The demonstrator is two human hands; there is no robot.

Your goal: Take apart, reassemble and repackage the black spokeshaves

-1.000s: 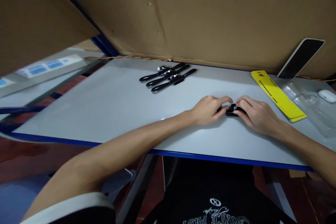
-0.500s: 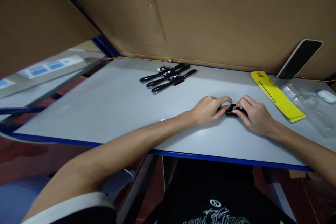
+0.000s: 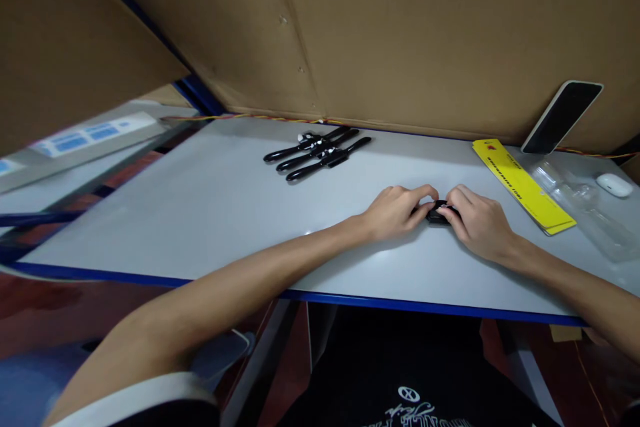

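Observation:
Low over the grey table (image 3: pixel 225 213), both hands meet at a small black tool (image 3: pixel 439 217). My left hand (image 3: pixel 400 213) pinches its left end between thumb and fingers. My right hand (image 3: pixel 473 220) has its thumb and fingers closed on the right part, covering much of it. Between the fingertips a little light-coloured metal shows. Farther back, to the left, three black-handled tools (image 3: pixel 317 152) with silvery screws lie side by side, slanting up to the right.
Yellow cards (image 3: pixel 523 187) lie right of my hands, beside clear plastic packaging (image 3: pixel 595 210). A phone (image 3: pixel 563 117) leans against the cardboard wall (image 3: pixel 400 40). A white earbud case (image 3: pixel 614 185) sits at the far right. Wires run along the back edge.
My right hand's fingers have shifted slightly left on the black tool and now cover more of it. My left hand keeps its pinch. The camera view has shifted slightly.

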